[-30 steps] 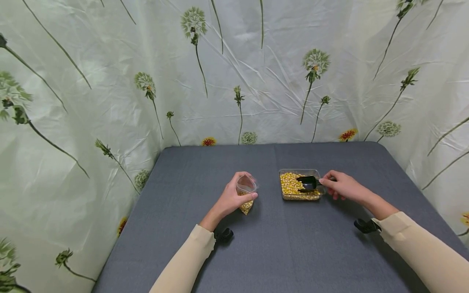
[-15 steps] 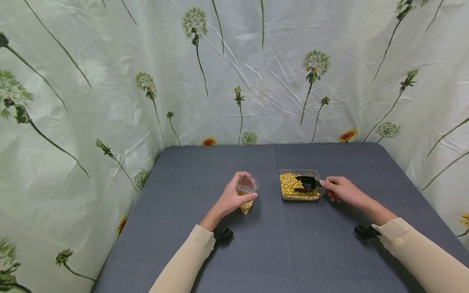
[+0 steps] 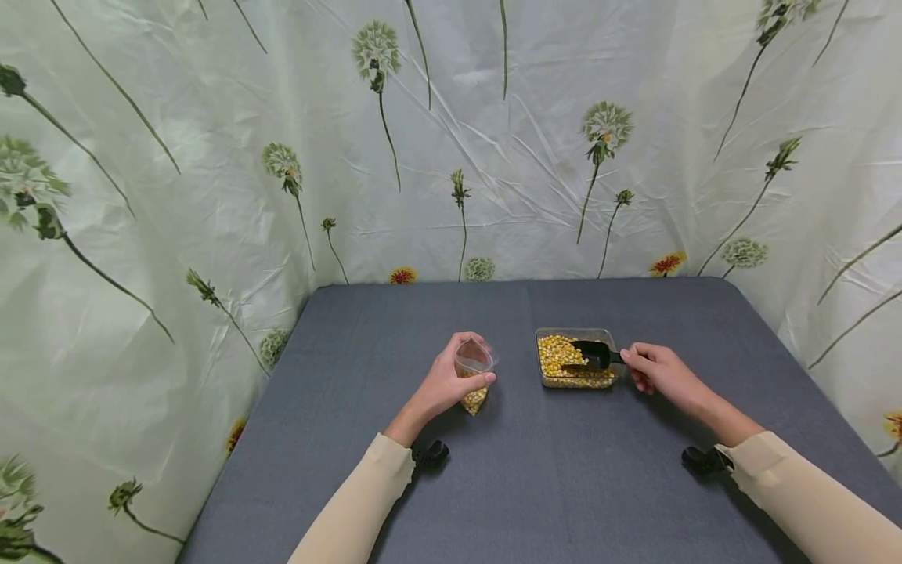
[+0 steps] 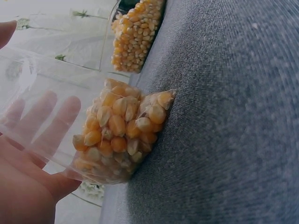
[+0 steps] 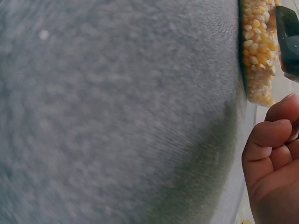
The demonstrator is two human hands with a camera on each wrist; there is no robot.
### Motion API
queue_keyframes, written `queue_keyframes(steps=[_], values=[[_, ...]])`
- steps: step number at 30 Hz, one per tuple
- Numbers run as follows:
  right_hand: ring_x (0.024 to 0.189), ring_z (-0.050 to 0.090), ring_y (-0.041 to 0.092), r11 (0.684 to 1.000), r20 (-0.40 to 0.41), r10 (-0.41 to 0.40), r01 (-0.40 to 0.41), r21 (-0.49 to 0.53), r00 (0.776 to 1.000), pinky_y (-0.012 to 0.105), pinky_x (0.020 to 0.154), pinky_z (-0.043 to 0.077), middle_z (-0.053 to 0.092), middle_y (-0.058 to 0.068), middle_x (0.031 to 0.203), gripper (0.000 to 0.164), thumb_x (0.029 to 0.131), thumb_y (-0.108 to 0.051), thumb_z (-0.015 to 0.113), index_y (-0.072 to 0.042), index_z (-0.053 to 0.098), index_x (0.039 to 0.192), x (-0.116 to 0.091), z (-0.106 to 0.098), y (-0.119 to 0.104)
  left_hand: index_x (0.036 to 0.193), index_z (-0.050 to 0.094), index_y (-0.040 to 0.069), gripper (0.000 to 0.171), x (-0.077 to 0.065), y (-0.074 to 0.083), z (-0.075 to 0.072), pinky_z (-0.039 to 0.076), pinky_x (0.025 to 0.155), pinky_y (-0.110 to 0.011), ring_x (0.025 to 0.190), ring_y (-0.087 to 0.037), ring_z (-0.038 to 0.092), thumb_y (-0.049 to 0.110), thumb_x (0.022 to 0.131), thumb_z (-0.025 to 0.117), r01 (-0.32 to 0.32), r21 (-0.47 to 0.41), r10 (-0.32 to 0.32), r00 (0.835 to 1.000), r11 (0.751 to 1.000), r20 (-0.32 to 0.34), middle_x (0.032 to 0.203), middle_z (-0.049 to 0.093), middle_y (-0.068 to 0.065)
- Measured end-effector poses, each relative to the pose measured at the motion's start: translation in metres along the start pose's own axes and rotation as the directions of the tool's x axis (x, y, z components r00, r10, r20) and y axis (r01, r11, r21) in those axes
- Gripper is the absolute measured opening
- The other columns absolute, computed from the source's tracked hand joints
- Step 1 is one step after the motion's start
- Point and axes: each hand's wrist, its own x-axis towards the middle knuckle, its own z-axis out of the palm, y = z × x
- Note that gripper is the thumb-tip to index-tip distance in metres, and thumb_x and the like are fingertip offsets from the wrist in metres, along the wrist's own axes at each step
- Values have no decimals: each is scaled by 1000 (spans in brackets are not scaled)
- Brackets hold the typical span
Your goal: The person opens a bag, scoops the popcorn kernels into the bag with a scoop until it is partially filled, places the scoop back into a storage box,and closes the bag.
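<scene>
My left hand (image 3: 454,374) grips a clear plastic bag (image 4: 60,79) around its upper part, holding its mouth open. Corn kernels (image 4: 119,126) fill the bottom of the bag, which rests on the table in the left wrist view. To the right stands a clear rectangular container (image 3: 578,382) of yellow corn kernels (image 3: 557,354). With curled fingers my right hand (image 3: 658,372) pinches the handle of a black scoop (image 3: 595,354) at the container's right side. The scoop's head lies over the kernels, inside the rim; kernels show at its front edge.
A dark grey cloth covers the table (image 3: 521,486). Behind it hangs a pale curtain (image 3: 521,157) printed with dandelions. Black straps (image 3: 431,454) sit at both wrists, below the beige sleeves (image 3: 359,501).
My right hand has shifted slightly down and to the right, and the scoop's handle has drawn back a little with it. The left hand and the bag stay in place.
</scene>
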Motion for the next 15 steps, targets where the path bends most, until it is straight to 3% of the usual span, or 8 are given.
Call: queue_keyframes(steps=[10, 15], values=[[58, 49, 29, 999, -20, -34, 34, 4, 999, 42, 55, 43, 51, 17, 71, 44, 109, -33, 47, 5, 50, 87, 0, -7, -7, 133, 47, 23, 53, 0, -1, -1, 52, 90, -44, 112, -16, 60, 35, 91, 77, 0, -7, 0, 1000, 1000, 3, 126, 61, -11], [57, 48, 30, 999, -18, -48, 48, 21, 999, 41, 54, 43, 50, 19, 71, 44, 109, -33, 47, 5, 49, 87, -1, -8, -9, 133, 47, 26, 54, -1, -1, 0, 52, 89, -45, 112, -16, 61, 34, 90, 78, 7, -8, -7, 1000, 1000, 2, 127, 61, -11]])
